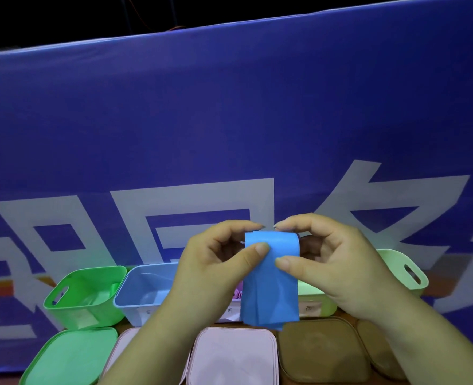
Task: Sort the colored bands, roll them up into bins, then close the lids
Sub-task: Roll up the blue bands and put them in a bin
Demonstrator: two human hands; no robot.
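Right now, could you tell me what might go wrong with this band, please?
The band is curled only at its top, pinched by the left hand and right hand; its hanging tail could unroll if a thumb slips. The hands cover part of the blue bin, so a drop might miss.

Staged booth — large printed blue banner (229,120) behind.

Both forearms rose from the lower edge, hands side by side with palms facing each other. The left hand (215,265) pinched the band (270,290) near its top with its thumb in front and curled fingers behind; the right hand (335,265) gripped it likewise, the two index fingertips (257,225) nearly touching above it
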